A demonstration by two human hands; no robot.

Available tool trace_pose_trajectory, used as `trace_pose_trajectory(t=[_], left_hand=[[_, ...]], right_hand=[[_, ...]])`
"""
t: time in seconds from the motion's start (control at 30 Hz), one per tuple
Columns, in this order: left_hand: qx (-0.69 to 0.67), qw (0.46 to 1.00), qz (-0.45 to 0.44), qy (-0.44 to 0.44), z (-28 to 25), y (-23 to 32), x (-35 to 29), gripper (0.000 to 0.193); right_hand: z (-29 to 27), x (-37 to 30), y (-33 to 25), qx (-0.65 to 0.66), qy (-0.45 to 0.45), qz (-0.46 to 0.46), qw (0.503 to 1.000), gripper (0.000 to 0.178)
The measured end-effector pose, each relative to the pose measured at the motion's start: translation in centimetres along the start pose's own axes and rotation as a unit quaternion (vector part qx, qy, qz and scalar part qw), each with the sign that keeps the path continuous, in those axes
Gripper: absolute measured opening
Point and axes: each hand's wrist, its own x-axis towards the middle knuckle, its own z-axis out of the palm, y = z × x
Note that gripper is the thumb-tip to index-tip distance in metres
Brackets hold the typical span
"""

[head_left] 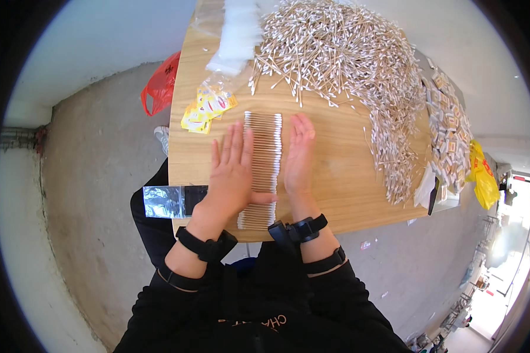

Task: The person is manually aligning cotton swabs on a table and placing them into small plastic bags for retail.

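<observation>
Bare concrete floor (94, 170), wooden tabletop (341, 182) with a big loose heap of cotton swabs (347, 53) across its far edge and right side. Aligned row of swabs (262, 167) sits near the near edge, centre: row's long axis runs near-to-far, each swab pointing left-right. Left hand (232, 170) and right hand (298, 156) flat, grip released, pressing the row's sides.

Single head cam, fisheye, looking steeply down from above, close over counter (347, 176), approx arm's reach. Counter fills centre and upper centre of frame; floor (94, 176) at left and lower right. Forearms enter from lower edge. Edges bend near rim, dark vignette in corners.
</observation>
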Motion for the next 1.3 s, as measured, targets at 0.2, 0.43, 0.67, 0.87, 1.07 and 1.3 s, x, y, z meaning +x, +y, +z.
trace_pose_trajectory(t=[0.2,0.43,0.67,0.87,1.07,1.3], left_hand=[[-0.025,1.0,0.001,0.002,1.2,-0.4,-1.1,0.144],[-0.021,0.999,-0.021,0.043,0.9,-0.8,-4.2,0.144],[0.0,0.999,-0.037,0.033,2.0,-1.1,-8.5,0.145],[0.018,0.999,-0.034,0.024,2.4,0.1,-8.2,0.142],[0.028,0.999,-0.035,-0.006,2.2,0.2,-7.9,0.146],[0.054,0.998,-0.023,-0.001,2.1,-0.5,-5.4,0.149]], right_hand=[[1.5,-1.5,-0.7,-0.026,-0.05,0.042,0.998,0.063],[-1.3,-3.2,-2.7,0.012,0.051,0.036,0.998,0.072],[-0.8,-8.6,-3.6,-0.018,0.042,0.044,0.998,0.069],[1.1,-9.4,-1.7,0.009,-0.019,0.046,0.999,0.061],[0.6,-9.0,-0.9,0.104,0.062,0.059,0.991,0.056],[0.9,-7.0,-0.4,-0.111,0.033,-0.028,0.993,0.052]])
